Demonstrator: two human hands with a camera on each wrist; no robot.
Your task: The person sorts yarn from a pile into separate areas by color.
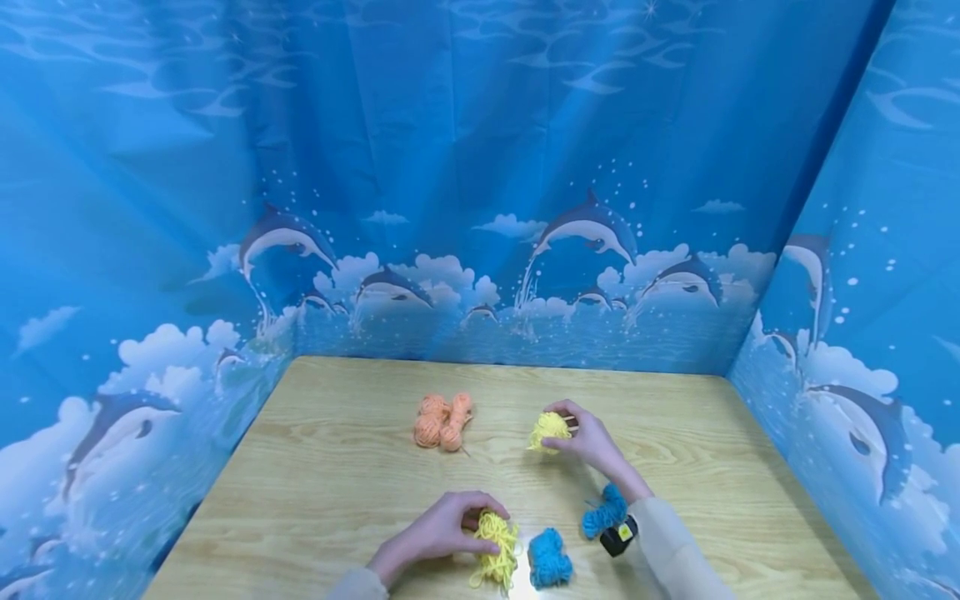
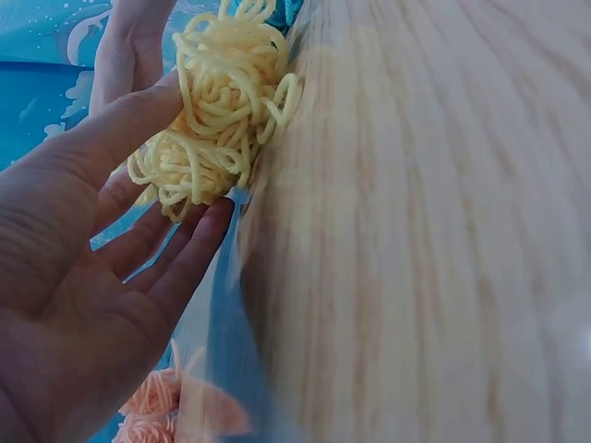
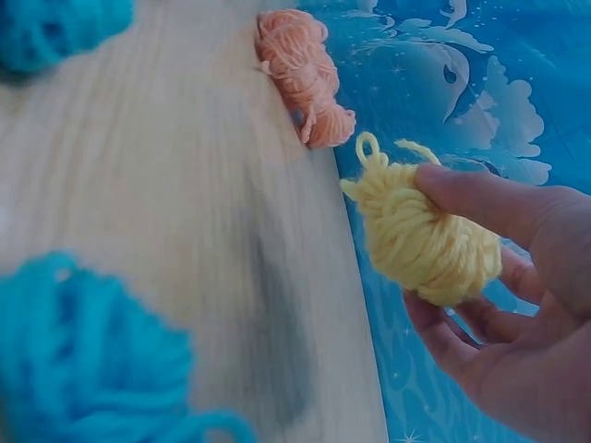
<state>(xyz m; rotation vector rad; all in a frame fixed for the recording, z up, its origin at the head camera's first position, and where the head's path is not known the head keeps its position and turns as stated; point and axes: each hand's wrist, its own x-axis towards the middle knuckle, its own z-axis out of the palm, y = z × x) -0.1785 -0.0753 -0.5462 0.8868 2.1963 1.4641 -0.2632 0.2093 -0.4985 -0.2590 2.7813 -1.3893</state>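
Near the table's front edge, my left hand [image 1: 448,530] grips a loose, tangled bundle of yellow yarn [image 1: 495,554] between thumb and fingers. In the left wrist view this yarn [image 2: 222,101] has several loops hanging out, and the fingertips are at its lower end. My right hand [image 1: 597,443] reaches farther across the table and pinches a lighter yellow yarn bundle [image 1: 548,431]. The right wrist view has that bundle [image 3: 429,240] raised above the tabletop, more tightly wound, with small loops sticking out at one end.
Two peach-orange yarn bundles [image 1: 442,421] lie side by side toward the back. One blue yarn bundle [image 1: 550,560] lies just right of the left hand's yarn; another blue bundle [image 1: 604,512] is beside my right wrist. A dolphin-patterned curtain [image 1: 480,208] surrounds the wooden table [image 1: 315,467].
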